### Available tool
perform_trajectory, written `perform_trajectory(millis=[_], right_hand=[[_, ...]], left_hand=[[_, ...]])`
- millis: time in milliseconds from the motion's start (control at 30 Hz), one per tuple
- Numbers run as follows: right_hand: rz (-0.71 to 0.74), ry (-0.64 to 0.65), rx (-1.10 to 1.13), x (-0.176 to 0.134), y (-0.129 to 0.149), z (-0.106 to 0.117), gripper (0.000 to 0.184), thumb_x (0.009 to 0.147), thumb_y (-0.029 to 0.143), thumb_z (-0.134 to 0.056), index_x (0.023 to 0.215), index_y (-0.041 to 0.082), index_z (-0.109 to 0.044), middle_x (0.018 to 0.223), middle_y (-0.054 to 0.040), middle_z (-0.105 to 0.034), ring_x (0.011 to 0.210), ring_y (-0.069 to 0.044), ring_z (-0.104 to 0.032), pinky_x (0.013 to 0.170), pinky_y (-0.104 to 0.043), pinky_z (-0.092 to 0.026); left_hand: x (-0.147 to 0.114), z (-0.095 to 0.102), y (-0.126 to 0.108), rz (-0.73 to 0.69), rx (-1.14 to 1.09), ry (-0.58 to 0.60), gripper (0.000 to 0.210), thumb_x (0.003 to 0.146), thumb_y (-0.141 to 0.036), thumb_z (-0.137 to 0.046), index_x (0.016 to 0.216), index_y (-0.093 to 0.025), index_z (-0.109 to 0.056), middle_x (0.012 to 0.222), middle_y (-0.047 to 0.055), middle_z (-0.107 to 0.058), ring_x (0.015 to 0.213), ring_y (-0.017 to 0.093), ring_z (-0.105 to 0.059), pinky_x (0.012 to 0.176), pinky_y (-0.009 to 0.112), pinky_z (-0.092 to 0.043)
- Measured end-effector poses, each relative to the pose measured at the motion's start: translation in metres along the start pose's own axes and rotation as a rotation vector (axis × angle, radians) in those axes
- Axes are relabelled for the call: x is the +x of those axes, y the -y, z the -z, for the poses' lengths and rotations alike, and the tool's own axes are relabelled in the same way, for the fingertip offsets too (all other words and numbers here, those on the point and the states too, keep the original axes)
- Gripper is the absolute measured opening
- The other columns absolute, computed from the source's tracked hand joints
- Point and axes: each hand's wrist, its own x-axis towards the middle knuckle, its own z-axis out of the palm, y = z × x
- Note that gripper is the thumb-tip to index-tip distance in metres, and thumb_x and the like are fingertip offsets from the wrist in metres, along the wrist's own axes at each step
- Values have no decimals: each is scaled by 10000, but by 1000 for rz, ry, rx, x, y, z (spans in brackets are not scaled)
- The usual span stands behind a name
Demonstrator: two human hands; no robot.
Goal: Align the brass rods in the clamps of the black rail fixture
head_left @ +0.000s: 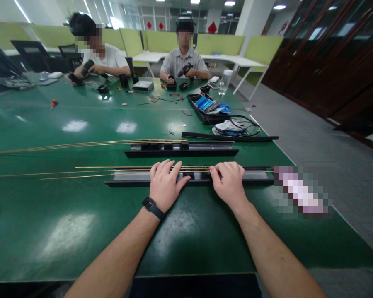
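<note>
A long black channel with a silvery inside lies across the green table in front of me. Thin brass rods run along it and stick out far past its left end. Over its middle lies my left hand, open, fingers across the rods and thumb stretched to the right by a small black block. My right hand is closed at the rods further right, thumb and forefinger pinched together on them. The fingers hide part of the rods and blocks.
Behind lies a second black channel with more brass rods. Further back are a black strip, a cable coil and a black tray. Two people sit across the table, one holding a power drill. A pixelated patch covers something at right.
</note>
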Motion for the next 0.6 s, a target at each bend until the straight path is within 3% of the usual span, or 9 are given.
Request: perform_trajectory(millis=[600], right_hand=[[-40,12,24,0,0,1,325,1051,414,-456,827,226,-597,830,-41,-687,912,-229,-527,893,-402,-283]], left_hand=[[2,-2,2,-18,1,-21,461,954,-528,-646,1313,-242,-676,1303,124,-716,1306,328,-593,1152,523,-340]])
